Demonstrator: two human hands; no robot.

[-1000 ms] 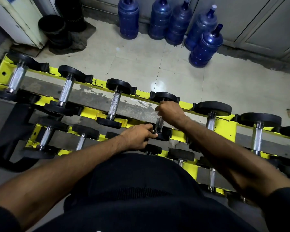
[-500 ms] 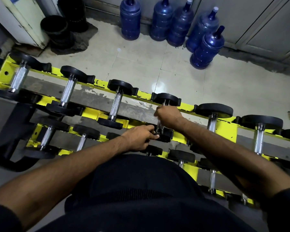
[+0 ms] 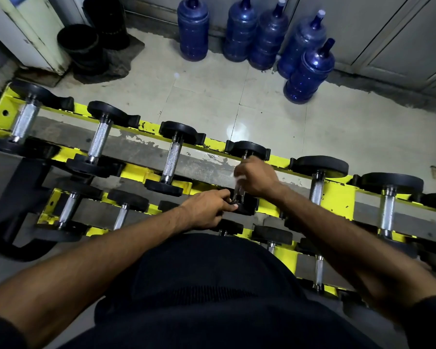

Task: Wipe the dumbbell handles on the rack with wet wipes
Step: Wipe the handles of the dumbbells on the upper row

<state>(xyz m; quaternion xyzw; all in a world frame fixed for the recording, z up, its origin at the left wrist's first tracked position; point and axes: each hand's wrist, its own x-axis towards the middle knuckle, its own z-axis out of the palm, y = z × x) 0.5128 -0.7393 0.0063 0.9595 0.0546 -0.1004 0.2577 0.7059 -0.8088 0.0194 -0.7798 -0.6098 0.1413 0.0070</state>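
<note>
Right fingers [image 3: 242,169] around dumbbell handle [image 3: 238,192]

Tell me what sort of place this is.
Most likely a gym, perhaps its storage corner: a yellow two-tier rack holds rows of black-ended dumbbells, and large blue water jugs stand on the tiled floor by the wall.

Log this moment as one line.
phase: wiping; dumbbell: top row of rack; right hand: grips its handle; left hand: holds its near end
</note>
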